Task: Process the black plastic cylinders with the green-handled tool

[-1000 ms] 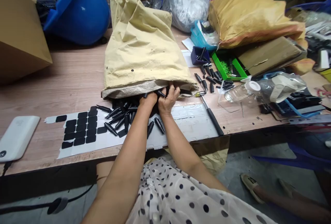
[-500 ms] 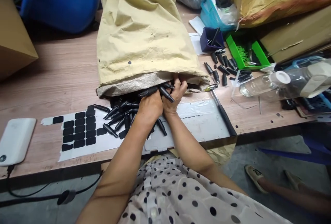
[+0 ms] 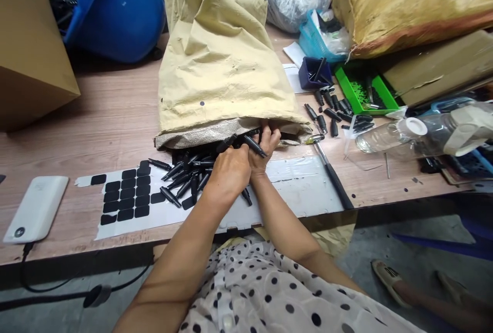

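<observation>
At the mouth of a tan woven sack (image 3: 219,66) lying flat on the table, my two hands are side by side and touching. My left hand (image 3: 230,169) is closed, back upward, with black tapered plastic parts (image 3: 254,145) sticking out past its knuckles. My right hand (image 3: 265,151) curls its fingers around these parts at the sack's opening; its thumb is hidden. A heap of similar black parts (image 3: 192,171) spills from the sack to the left of my hands. Beneath lie a white sheet of black stickers (image 3: 127,194) and a flat white board (image 3: 304,184).
A hammer (image 3: 333,176) lies right of my hands. Beyond it are loose black parts (image 3: 333,112), a purple box (image 3: 314,74), a green tray (image 3: 365,92) and a clear bottle (image 3: 393,135). On the left are a white power bank (image 3: 38,210), a blue tub (image 3: 119,10) and a carton (image 3: 34,51).
The whole view has shifted slightly, so the table contents appear further right or lower. My left hand has moved a little closer to my right hand, still at the sack's mouth.
</observation>
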`<state>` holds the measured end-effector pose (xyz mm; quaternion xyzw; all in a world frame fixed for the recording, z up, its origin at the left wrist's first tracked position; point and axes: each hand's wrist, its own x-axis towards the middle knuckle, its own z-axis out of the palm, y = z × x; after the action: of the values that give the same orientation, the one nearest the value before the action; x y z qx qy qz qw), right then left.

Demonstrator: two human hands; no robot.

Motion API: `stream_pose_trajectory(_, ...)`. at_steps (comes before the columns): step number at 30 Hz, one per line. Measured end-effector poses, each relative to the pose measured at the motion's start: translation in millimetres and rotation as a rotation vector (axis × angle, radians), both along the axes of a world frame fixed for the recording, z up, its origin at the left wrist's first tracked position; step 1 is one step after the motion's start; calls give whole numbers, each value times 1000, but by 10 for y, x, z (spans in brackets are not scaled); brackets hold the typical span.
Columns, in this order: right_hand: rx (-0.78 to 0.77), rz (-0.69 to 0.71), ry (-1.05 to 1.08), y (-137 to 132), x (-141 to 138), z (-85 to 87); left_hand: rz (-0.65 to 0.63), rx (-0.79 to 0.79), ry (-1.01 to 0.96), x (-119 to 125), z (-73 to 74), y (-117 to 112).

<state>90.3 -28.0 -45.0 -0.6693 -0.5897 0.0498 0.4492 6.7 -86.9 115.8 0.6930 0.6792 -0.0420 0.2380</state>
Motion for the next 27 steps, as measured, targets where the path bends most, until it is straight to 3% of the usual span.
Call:
stream_pose_trajectory(4,-45,34,54,-1,-4,23,45,73,34,12,9,-114)
stream_pose_trajectory(7,-41,17,50,-13,-34,55,70,127,7,-35,-80,-246)
stream_pose_trajectory(9,-19,4,40,-24,-60,76,100,243,-65,-126,-213,-377)
stream_pose_trajectory(11,-12,6,35,-35,-82,93,185,478,-154,-274,-400,-546)
stream_pose_trajectory(13,-18,13,26,-40,-94,102,339,755,-177,-461,-610,-729)
stream_pose_trajectory(15,-23,18,14,-41,-97,106,528,882,-95,-649,-804,-888)
stream_pose_trajectory(17,-22,16,7,-38,-96,108,645,843,-31,-800,-959,-985)
stream_pose_trajectory(20,-21,10,21,-35,-86,109,682,682,-40,-931,-1108,-983)
stream_pose_trajectory(27,-17,33,89,-17,-1,84,607,589,-54,-875,-1178,-721)
